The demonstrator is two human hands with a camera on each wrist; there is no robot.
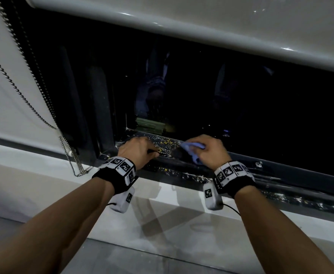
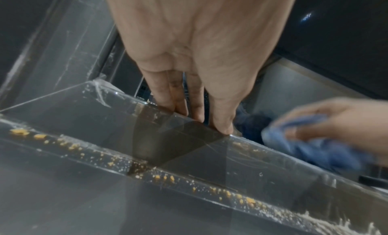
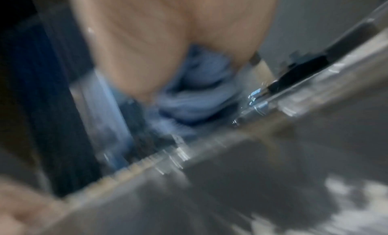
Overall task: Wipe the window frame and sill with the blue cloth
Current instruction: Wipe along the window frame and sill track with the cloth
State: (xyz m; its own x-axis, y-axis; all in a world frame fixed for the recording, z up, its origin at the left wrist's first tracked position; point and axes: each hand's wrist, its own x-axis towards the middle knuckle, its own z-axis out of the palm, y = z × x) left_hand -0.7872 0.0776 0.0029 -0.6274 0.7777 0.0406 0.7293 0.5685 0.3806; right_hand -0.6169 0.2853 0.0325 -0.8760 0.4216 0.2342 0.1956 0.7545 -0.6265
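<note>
The dark window frame's bottom track [image 1: 184,169] is strewn with yellow crumbs [image 1: 164,143] and white dust. My right hand [image 1: 211,152] grips the bunched blue cloth [image 1: 194,148] and presses it into the track's inner channel. The right wrist view is motion-blurred, with the cloth [image 3: 199,92] under my palm [image 3: 147,39]. My left hand [image 1: 140,149] rests on the track just left of the cloth. Its fingers [image 2: 180,96] reach fairly straight down behind the rail [image 2: 189,155], with the tips hidden. The left wrist view has the cloth [image 2: 310,149] at the right. The white sill [image 1: 43,175] runs below.
A grey roller blind [image 1: 221,26] hangs low over the dark glass [image 1: 241,105]. Its bead chain [image 1: 23,95] drops down the left side to the sill. A small metal fitting [image 1: 258,164] sits on the frame to the right of my right hand.
</note>
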